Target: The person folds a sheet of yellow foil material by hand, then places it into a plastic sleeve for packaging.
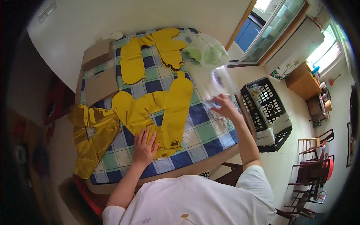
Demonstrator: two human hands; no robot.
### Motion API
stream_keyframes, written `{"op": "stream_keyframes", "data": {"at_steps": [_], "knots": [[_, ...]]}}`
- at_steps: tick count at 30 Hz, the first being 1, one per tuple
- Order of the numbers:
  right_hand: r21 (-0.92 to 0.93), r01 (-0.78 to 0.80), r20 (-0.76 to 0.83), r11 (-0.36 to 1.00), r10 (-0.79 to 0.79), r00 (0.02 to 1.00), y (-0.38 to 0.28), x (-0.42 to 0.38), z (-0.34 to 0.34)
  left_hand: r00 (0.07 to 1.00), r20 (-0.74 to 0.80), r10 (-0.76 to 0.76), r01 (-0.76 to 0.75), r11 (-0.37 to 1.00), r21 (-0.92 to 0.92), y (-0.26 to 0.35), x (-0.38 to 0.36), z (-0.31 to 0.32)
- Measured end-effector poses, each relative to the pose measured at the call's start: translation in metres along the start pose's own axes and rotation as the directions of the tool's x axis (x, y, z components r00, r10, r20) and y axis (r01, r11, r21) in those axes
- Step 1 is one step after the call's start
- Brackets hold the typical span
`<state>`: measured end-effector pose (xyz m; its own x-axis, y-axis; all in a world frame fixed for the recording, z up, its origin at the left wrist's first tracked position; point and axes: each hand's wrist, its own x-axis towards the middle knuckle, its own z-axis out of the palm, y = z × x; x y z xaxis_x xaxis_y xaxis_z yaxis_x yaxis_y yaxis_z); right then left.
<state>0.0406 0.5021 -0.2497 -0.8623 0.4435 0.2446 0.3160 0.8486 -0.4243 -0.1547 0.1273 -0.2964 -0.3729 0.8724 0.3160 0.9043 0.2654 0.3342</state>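
Observation:
A flat gold foil balloon (176, 108), shaped like a letter, lies on the checked tablecloth in front of me. My left hand (145, 147) rests on its lower part with the fingers stretched out. My right hand (226, 108) is over the table's right side, fingers bent and thumb apart, with no object visible in it. Beneath and beside that hand are small clear plastic packets (221, 119), too small to make out fully. Another crinkled gold foil balloon (98, 131) hangs over the left edge. Further back lie folded, stacked gold foil balloons (133, 63).
Brown cardboard pieces (100, 85) lie at the table's left. A pale green plastic bag (206, 50) and clear plastic sheeting (221, 80) are at the back right. Black crates (268, 103) stand beyond the right edge, and a red-seated chair (88, 193) is near the front left corner.

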Motion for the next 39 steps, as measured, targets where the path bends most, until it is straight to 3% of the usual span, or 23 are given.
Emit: {"op": "stream_keyframes", "data": {"at_steps": [1, 2, 4, 7, 10, 13, 16, 19, 22, 25, 26, 28, 31, 34, 37, 39], "knots": [[0.023, 0.077, 0.088, 0.997, -0.079, 0.993, -0.002, 0.001, 0.009, 1.000, -0.007, 0.011, -0.011, 1.000, 0.006, 0.000, 0.002, -0.001], [0.033, 0.048, 0.261, 0.998, -0.055, 0.964, 0.012, 0.003, 0.017, 1.000, 0.003, 0.006, -0.006, 1.000, 0.000, -0.001, 0.001, 0.001], [-0.216, 0.055, 0.395, 0.975, 0.036, 0.918, 0.012, 0.013, 0.005, 1.000, 0.013, -0.011, 0.011, 1.000, -0.003, -0.003, -0.001, 0.005], [-0.064, 0.049, 0.302, 0.997, -0.028, 0.953, -0.007, 0.065, -0.005, 1.000, 0.016, -0.004, 0.005, 1.000, -0.003, -0.004, 0.000, 0.005], [-0.043, 0.093, 0.023, 0.995, -0.092, 0.995, -0.026, 0.126, 0.033, 1.000, -0.012, 0.014, -0.014, 1.000, -0.008, -0.004, -0.001, 0.004], [-0.152, 0.115, -0.185, 0.982, -0.143, 0.972, -0.007, 0.190, 0.096, 1.000, 0.013, 0.006, -0.006, 1.000, 0.015, -0.002, 0.000, 0.001], [-0.246, 0.141, -0.225, 0.959, -0.198, 0.954, 0.010, 0.233, 0.139, 1.000, -0.007, -0.020, 0.020, 0.999, -0.032, -0.006, -0.002, 0.008], [-0.373, -0.039, -0.007, 0.927, 0.039, 0.999, -0.004, 0.248, 0.140, 1.000, -0.016, 0.001, -0.001, 1.000, -0.012, -0.002, 0.001, 0.001], [-0.150, -0.007, -0.182, 0.989, -0.021, 0.983, -0.006, 0.246, 0.140, 1.000, -0.011, 0.017, -0.017, 1.000, -0.010, -0.003, 0.001, 0.002], [-0.070, 0.022, -0.062, 0.997, -0.026, 0.998, -0.008, 0.245, 0.127, 1.000, -0.014, 0.018, -0.018, 1.000, -0.014, -0.003, 0.001, 0.000], [0.130, -0.125, 0.025, 0.984, 0.123, 0.992, -0.008, 0.251, 0.118, 0.999, -0.028, 0.024, -0.024, 1.000, -0.009, -0.003, 0.000, 0.001], [0.452, -0.434, 0.273, 0.779, 0.342, 0.899, -0.001, 0.274, 0.099, 0.998, -0.054, 0.032, -0.032, 0.999, 0.000, -0.005, -0.001, 0.006], [0.443, -0.356, 0.125, 0.823, 0.336, 0.934, 0.014, 0.290, 0.085, 0.998, -0.058, 0.028, -0.030, 0.999, -0.031, -0.008, -0.003, 0.012], [0.341, -0.295, -0.162, 0.893, 0.365, 0.917, -0.008, 0.285, 0.065, 0.999, -0.051, 0.018, -0.020, 0.999, -0.033, -0.008, -0.003, 0.011], [-0.011, -0.160, -0.331, 0.987, 0.148, 0.932, -0.015, 0.285, 0.064, 0.997, -0.074, 0.020, -0.021, 1.000, -0.014, -0.009, -0.007, 0.015], [0.194, -0.069, -0.392, 0.979, 0.141, 0.909, -0.019, 0.285, 0.064, 0.996, -0.083, 0.042, -0.041, 0.999, 0.007, -0.010, -0.009, 0.016]]}}
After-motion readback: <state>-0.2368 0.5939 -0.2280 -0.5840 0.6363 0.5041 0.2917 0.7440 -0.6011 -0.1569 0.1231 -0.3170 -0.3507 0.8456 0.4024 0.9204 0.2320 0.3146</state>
